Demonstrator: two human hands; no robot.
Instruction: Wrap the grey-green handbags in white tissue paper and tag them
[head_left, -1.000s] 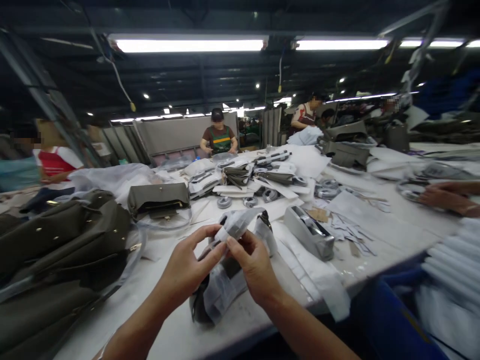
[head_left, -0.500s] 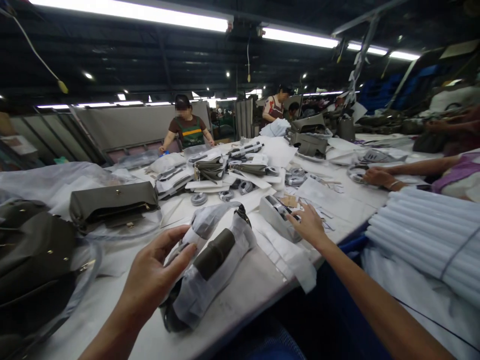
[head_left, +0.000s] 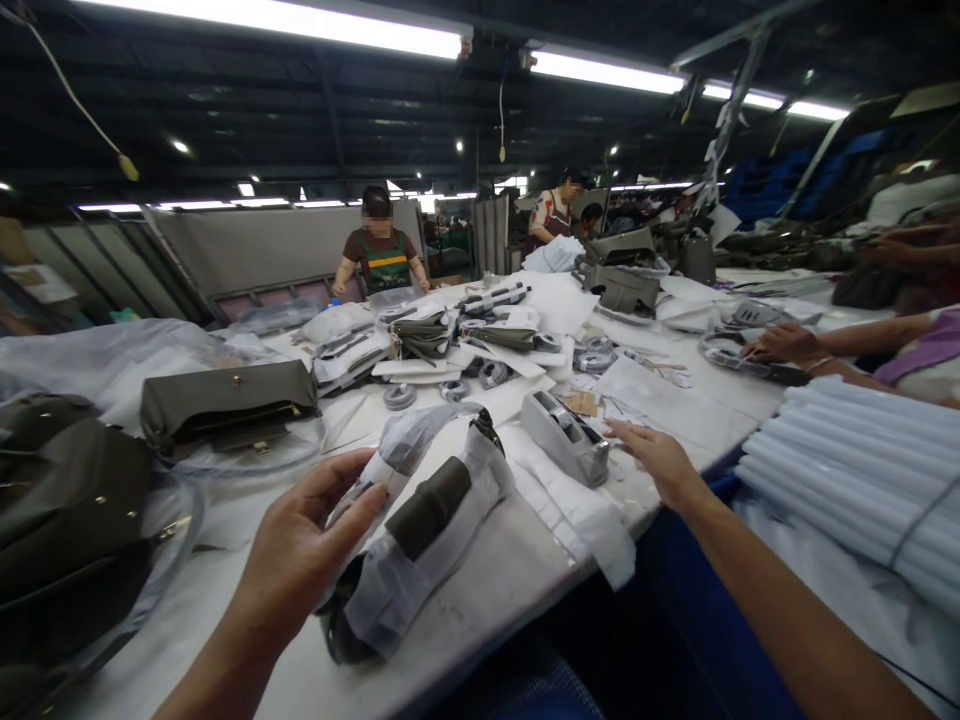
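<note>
My left hand (head_left: 319,525) is closed round one side of an olive-green strap (head_left: 431,505), apparently a bag strap, which is looped and partly wrapped in thin white paper (head_left: 394,590). Dark hardware shows at the loop's far end. A grey tape dispenser (head_left: 566,437) stands just beyond, on the white table. Beside the dispenser's right end is my right hand (head_left: 652,455), thumb and fingertips drawn together. Whatever lies between those fingertips is too small to make out.
Olive handbags (head_left: 232,400) lie at the left. Straps, coils and papers are heaped mid-table (head_left: 450,340). White rolled tubes (head_left: 847,470) are stacked at the right. A co-worker's hand (head_left: 787,345) works at the right edge; another person (head_left: 382,250) stands across the table.
My right hand has come off the tape dispenser and moved right, to beside its end. My left hand keeps its hold on the wrapped strap.
</note>
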